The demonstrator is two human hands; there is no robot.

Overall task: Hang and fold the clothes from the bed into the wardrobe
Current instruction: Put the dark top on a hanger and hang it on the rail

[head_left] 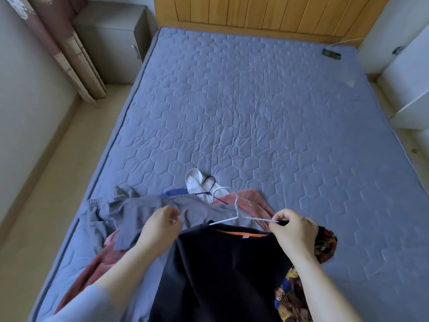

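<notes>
Black shirt (220, 275), light, limp, at bed (255, 112) foot, half on white hanger (236, 214). Right hand (293, 231) pinches hanger tip at shoulder seam, likely best hold. Left hand (162, 226) curled; grip unclear.

I look down the length of the bed (267, 108) — its blue-grey quilted cover, stitched in hexagons, lies flat out to every edge. At the far edge stands a headboard (255, 12) of upright honey-coloured wooden planks. Past the far left corner sits a grey bedside cabinet (111, 43) with a metal handle (136, 51). Beside it a curtain (67, 49) in dusty pink and beige hangs down to the pale beige floor (46, 173). A plain pale wall (25, 101) runs along the left. Along the right edge stands white furniture (408, 75) — what kind, I can't tell. A small dark flat object (332, 54) lies by the far right corner. The light is soft and even.
</notes>
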